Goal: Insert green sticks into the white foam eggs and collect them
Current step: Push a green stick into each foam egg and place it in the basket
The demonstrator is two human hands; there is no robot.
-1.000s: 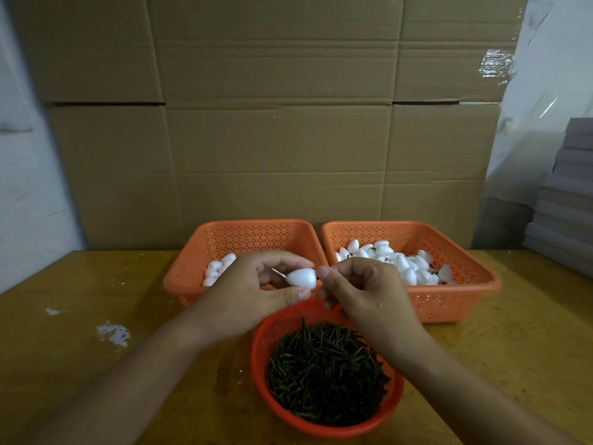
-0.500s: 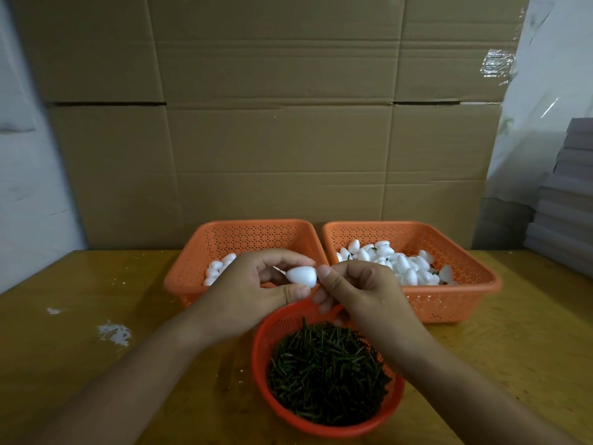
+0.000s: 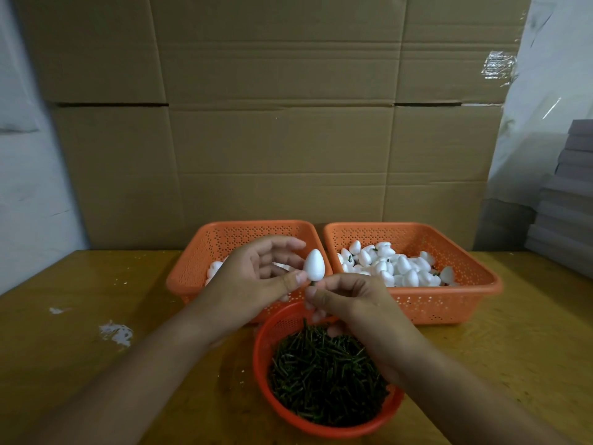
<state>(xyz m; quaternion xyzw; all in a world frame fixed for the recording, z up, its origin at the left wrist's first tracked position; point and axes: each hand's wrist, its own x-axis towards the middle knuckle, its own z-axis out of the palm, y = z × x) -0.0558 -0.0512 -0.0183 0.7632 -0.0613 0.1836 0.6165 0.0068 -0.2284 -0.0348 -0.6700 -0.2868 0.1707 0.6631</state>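
A white foam egg (image 3: 314,264) stands upright, point up, on a green stick (image 3: 312,283) that shows only as a short stub under it. My right hand (image 3: 349,303) pinches that stick just below the egg. My left hand (image 3: 253,277) is beside the egg with its fingers spread and relaxed, the thumb tip next to the egg's base. Below both hands a round orange basket (image 3: 266,332) holds a heap of green sticks (image 3: 324,377).
Two rectangular orange baskets stand behind the hands. The left basket (image 3: 256,224) shows a few white eggs (image 3: 214,268); the right basket (image 3: 449,311) holds a pile of eggs (image 3: 394,268), some with green stubs. A cardboard wall closes the back. White crumbs (image 3: 115,332) lie on the wooden table.
The egg has turned from lying sideways between both hands to standing upright on the stick. My left hand's fingers have opened away from it, and my right hand holds it from below.
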